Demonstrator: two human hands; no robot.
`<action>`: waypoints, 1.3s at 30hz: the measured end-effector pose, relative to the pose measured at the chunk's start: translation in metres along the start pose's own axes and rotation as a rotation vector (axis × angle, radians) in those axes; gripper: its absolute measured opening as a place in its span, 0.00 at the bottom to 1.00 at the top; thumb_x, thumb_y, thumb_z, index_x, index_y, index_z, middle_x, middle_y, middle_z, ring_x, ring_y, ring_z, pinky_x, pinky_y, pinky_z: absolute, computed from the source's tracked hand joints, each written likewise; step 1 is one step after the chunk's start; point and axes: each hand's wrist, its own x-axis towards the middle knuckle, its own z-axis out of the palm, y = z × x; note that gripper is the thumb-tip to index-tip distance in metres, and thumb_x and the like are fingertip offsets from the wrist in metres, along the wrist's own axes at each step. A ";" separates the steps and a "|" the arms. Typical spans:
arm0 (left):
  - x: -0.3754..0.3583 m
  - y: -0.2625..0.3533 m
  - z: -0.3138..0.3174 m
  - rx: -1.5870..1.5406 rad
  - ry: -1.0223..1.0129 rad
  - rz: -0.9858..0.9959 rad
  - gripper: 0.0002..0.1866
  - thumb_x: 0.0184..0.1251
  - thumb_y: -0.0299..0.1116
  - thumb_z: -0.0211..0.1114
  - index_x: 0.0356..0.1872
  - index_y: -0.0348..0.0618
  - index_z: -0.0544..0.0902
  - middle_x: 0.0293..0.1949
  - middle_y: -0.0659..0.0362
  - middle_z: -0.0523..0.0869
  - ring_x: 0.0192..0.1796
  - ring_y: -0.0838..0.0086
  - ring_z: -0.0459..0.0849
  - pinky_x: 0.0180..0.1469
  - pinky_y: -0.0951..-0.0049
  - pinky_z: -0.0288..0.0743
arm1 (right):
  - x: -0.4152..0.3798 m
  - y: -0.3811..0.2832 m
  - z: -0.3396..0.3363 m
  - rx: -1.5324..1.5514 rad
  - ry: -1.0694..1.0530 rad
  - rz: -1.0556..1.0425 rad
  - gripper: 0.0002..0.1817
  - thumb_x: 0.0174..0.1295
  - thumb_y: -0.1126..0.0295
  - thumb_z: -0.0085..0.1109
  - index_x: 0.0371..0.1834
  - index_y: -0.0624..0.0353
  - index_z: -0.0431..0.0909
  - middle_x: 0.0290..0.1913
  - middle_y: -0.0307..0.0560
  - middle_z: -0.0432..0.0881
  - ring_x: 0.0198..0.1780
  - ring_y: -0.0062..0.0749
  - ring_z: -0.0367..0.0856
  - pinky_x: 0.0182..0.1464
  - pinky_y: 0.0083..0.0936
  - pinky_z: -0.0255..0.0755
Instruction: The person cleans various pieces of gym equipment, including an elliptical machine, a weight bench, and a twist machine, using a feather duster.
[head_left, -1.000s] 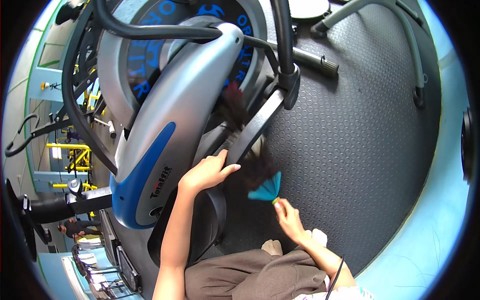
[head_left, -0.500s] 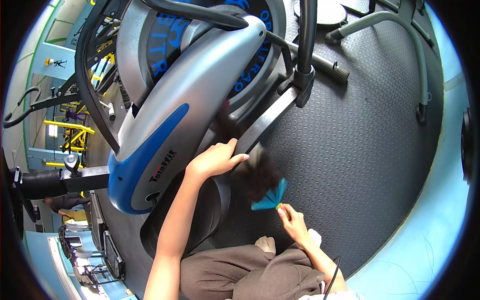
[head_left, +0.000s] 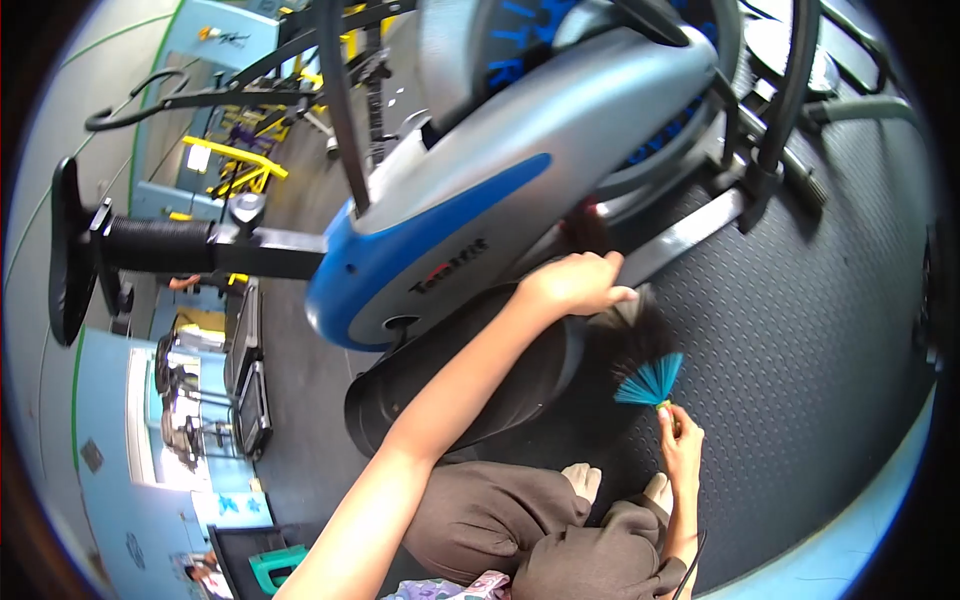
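A silver and blue exercise machine (head_left: 450, 230) fills the upper middle of the view. My left hand (head_left: 575, 288) is closed at the machine's silver lower bar (head_left: 690, 238), with its fingers on the bar's near end. Low on the right, my right hand (head_left: 680, 430) pinches the yellow base of a small brush with fanned turquoise bristles (head_left: 652, 380). Just above the bristles is a dark, blurred thing (head_left: 632, 330) whose shape I cannot make out. Between my left arm and the machine's body lies a black pedal (head_left: 470, 385).
Dark textured floor mat (head_left: 790, 400) spreads to the right, bounded by a light blue wall edge (head_left: 860, 500). The machine's black seat (head_left: 68, 250) juts out at the left. Yellow-framed gym equipment (head_left: 235, 160) and a treadmill (head_left: 245, 370) stand farther off.
The view has swung, so the machine and both hands appear farther right. My left hand remains at the bar, and my right hand still holds the brush, its bristles now spread wider.
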 end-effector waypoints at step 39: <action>-0.004 0.011 -0.011 -0.025 -0.107 -0.093 0.31 0.64 0.56 0.53 0.47 0.32 0.70 0.30 0.46 0.83 0.41 0.57 0.83 0.46 0.58 0.72 | -0.135 -0.007 -0.226 -0.192 0.584 0.098 0.13 0.56 0.71 0.63 0.42 0.67 0.80 0.29 0.48 0.84 0.30 0.19 0.79 0.34 0.17 0.71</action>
